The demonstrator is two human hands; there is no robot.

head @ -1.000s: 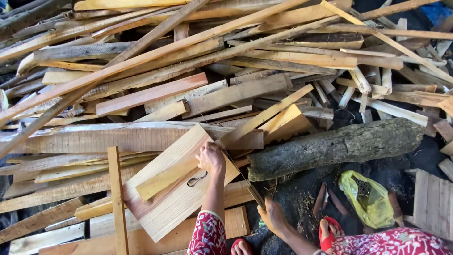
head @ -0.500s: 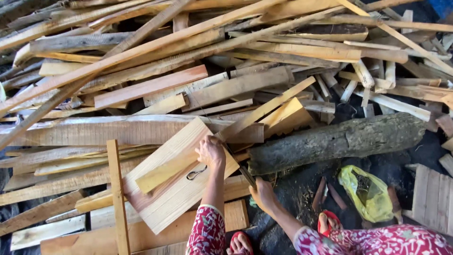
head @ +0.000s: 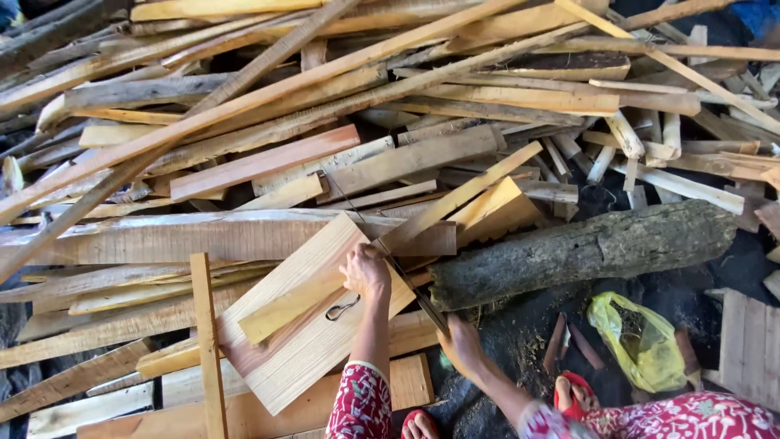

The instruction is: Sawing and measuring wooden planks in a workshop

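Scrap wood covers the ground everywhere, planks and slats heaped in all directions, with a dark log [head: 585,248] lying along the right of the pile. Your left hand [head: 366,272] is pressed down on the upper right edge of a pale board [head: 313,325], which lies tilted just left of the log's near end; its fingers are curled over that edge, steadying it. Your right hand [head: 461,345], below the log's near end, is closed around the handle of a long thin blade [head: 406,276] whose tip runs up past your left hand along the board's edge. It looks like you are splitting or trimming this board. Any cut here needs your left fingers well apart from the blade's path. 1 yellow bag [head: 642,341] sits below the log.
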